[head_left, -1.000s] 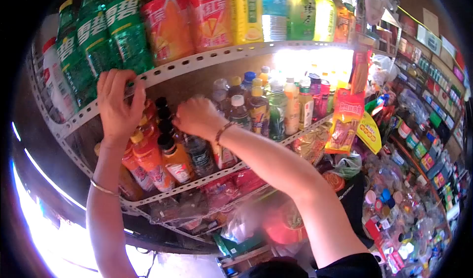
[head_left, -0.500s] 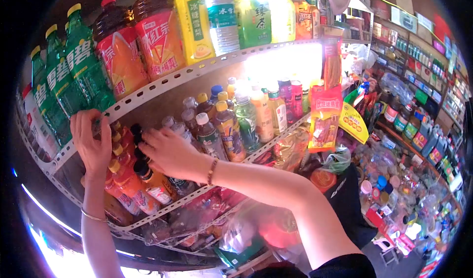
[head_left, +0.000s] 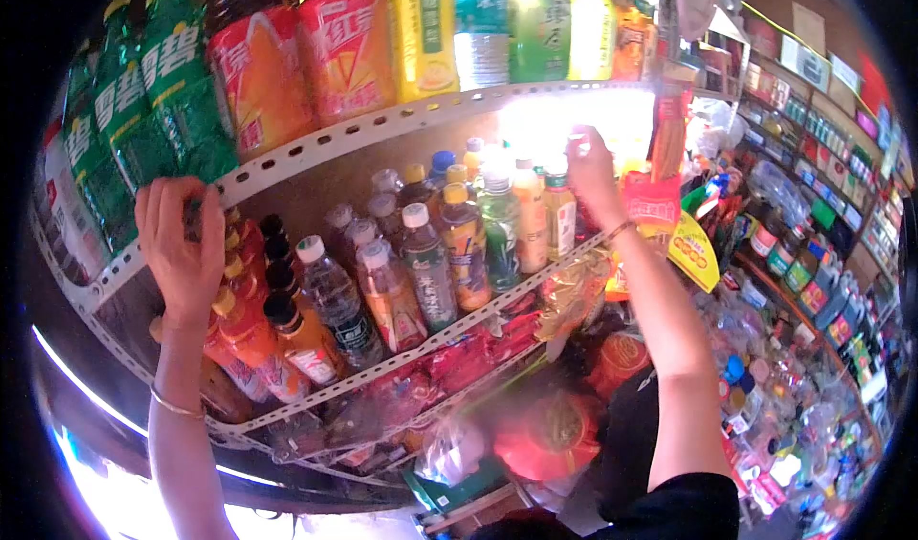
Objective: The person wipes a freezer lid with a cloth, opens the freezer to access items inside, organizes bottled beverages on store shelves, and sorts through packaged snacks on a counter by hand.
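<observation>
My left hand [head_left: 182, 239] has its fingers curled over the white perforated shelf edge [head_left: 316, 140], just below the green Sprite bottles [head_left: 184, 90]. Over at the right end of the middle shelf, my right hand [head_left: 591, 169] is raised with fingers bent together in front of a bright light. Glare hides whatever may be in those fingers. Left of it stand a bottle with a green cap [head_left: 560, 210] and a pale orange bottle [head_left: 529, 210]. Between my hands are a clear water bottle with a white cap [head_left: 337, 296], a dark-labelled bottle [head_left: 427, 267] and black-capped orange bottles [head_left: 301, 334].
Large red-labelled tea bottles [head_left: 346, 52] and a yellow bottle [head_left: 424, 33] line the upper shelf. A red snack packet [head_left: 653, 200] and a yellow sign [head_left: 693, 253] hang at the shelf's right end. Piled goods [head_left: 765, 387] fill the right side.
My right hand has moved from the black-capped bottles at the left to the shelf's right end. My left hand stays at the shelf edge. The view has shifted slightly.
</observation>
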`<move>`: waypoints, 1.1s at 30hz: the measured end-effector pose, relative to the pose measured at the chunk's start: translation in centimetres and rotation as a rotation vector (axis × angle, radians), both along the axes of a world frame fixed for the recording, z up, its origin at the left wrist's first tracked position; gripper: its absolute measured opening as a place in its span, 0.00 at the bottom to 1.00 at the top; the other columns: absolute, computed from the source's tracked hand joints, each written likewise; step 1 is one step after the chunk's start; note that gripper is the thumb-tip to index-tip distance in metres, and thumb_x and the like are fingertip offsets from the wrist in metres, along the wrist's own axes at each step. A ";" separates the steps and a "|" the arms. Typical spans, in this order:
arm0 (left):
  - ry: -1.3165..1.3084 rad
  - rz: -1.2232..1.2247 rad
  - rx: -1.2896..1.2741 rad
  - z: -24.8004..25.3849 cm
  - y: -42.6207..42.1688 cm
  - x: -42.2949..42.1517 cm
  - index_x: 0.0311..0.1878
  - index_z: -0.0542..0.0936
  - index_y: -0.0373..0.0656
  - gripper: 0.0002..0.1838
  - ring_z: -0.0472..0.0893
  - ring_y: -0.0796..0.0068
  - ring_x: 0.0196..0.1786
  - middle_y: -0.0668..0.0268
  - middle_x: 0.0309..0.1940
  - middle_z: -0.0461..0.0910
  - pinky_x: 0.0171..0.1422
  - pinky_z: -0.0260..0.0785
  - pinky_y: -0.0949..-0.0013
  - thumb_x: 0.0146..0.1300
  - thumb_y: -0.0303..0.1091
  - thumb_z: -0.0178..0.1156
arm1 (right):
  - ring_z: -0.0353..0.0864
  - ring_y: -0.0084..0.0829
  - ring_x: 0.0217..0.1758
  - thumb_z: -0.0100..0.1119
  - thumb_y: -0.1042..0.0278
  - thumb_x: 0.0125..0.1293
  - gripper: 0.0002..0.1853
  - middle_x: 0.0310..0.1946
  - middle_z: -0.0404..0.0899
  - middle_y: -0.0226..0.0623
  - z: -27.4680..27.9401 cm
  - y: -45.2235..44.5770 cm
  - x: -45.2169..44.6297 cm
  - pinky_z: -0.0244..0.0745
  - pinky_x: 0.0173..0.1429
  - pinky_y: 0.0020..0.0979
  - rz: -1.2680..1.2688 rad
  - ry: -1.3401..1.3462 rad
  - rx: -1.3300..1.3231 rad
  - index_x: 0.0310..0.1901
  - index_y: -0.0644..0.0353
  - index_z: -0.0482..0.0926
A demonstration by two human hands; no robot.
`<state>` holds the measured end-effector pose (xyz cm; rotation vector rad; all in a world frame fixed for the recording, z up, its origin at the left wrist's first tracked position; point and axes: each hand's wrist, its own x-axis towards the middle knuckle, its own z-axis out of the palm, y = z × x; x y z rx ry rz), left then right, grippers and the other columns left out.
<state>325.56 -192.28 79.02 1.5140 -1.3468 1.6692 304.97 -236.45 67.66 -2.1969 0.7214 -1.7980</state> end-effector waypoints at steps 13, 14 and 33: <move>0.032 -0.006 0.008 0.3 0.4 0.1 0.30 0.73 0.37 0.04 0.70 0.56 0.35 0.58 0.28 0.71 0.42 0.63 0.61 0.52 0.24 0.59 | 0.74 0.48 0.51 0.48 0.70 0.66 0.15 0.47 0.77 0.47 2.9 13.5 2.3 0.68 0.57 0.41 0.425 0.350 -0.343 0.53 0.63 0.72; 0.056 -0.023 0.023 0.2 0.6 0.0 0.30 0.73 0.37 0.04 0.70 0.56 0.35 0.58 0.28 0.71 0.42 0.63 0.61 0.52 0.24 0.59 | 0.74 0.48 0.51 0.48 0.70 0.66 0.15 0.47 0.77 0.47 2.8 14.3 2.8 0.68 0.57 0.41 0.438 0.351 -0.350 0.53 0.63 0.72; 0.170 -0.229 0.365 2.0 3.9 0.6 0.38 0.74 0.35 0.06 0.67 0.56 0.38 0.57 0.33 0.70 0.46 0.61 0.62 0.62 0.25 0.48 | 0.74 0.46 0.49 0.53 0.68 0.61 0.13 0.41 0.77 0.46 5.8 24.6 13.8 0.69 0.55 0.42 0.641 0.475 -0.601 0.46 0.62 0.76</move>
